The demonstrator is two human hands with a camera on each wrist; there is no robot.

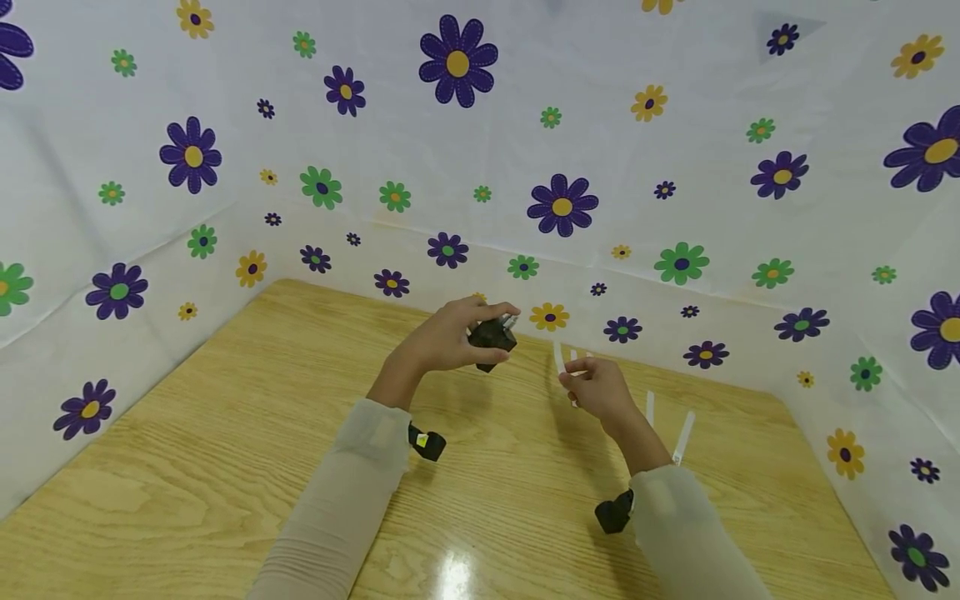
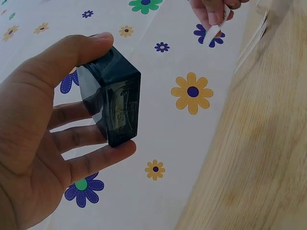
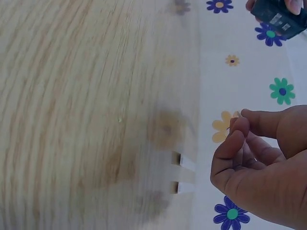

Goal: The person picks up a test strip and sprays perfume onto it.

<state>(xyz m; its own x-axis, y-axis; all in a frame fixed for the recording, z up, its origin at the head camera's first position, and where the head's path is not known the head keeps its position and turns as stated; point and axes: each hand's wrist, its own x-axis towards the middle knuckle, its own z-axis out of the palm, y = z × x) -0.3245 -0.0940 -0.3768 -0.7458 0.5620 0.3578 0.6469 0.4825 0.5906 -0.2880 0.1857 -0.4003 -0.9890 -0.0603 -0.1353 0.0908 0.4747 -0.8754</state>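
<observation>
A dark, angular glass perfume bottle is gripped in my left hand, raised over the far part of the table. A silvery spray top shows beside the index finger. In the left wrist view the thumb and fingers wrap the faceted bottle from either side. To its right, my right hand pinches a narrow white paper strip between thumb and fingertips, its free end pointing up and away. The right wrist view shows the curled fingers, with the strip almost hidden behind them.
More white strips stand out along the table's far right: one strip behind my right wrist, another strip beside it. Two strip ends appear near the back edge. A flower-patterned sheet walls the wooden table at back and sides.
</observation>
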